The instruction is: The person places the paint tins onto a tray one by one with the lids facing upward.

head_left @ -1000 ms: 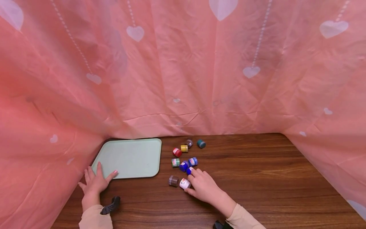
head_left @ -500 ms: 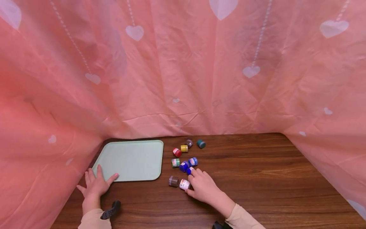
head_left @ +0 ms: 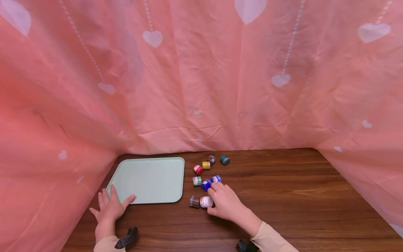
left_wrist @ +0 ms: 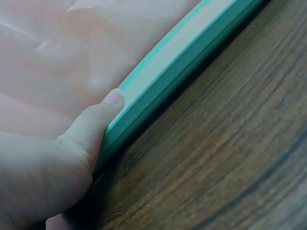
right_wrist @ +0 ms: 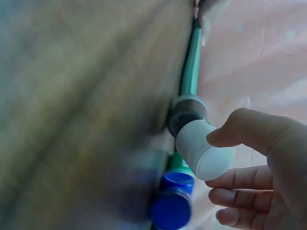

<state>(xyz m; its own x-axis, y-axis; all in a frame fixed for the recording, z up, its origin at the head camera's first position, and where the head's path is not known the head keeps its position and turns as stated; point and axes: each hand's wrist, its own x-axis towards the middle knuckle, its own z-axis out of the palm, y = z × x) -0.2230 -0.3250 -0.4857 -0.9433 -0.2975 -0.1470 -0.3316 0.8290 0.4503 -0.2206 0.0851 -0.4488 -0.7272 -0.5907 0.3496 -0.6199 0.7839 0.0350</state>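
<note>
My left hand (head_left: 110, 210) rests with spread fingers on the near left corner of a pale green tray (head_left: 151, 180). In the left wrist view its thumb lies on the tray's rim (left_wrist: 163, 72). My right hand (head_left: 228, 203) pinches a small white paint jar (head_left: 206, 202) between thumb and fingers; the jar lies on its side in the head view. A brown jar (head_left: 194, 202) lies against its left. Just beyond the fingers are a dark blue jar (head_left: 206, 185), a lighter blue jar (head_left: 216, 179) and a green jar (head_left: 197, 181).
Farther back lie a red jar (head_left: 198, 169), a yellow jar (head_left: 206, 165), a dark jar (head_left: 211, 160) and a teal jar (head_left: 225, 160). A pink curtain (head_left: 214, 87) encloses the wooden table (head_left: 283, 196) at the back and sides.
The tray has slid slightly toward me and the jars, with my left hand on it. The white jar has turned a little under my right fingers. The head view has shifted slightly.
</note>
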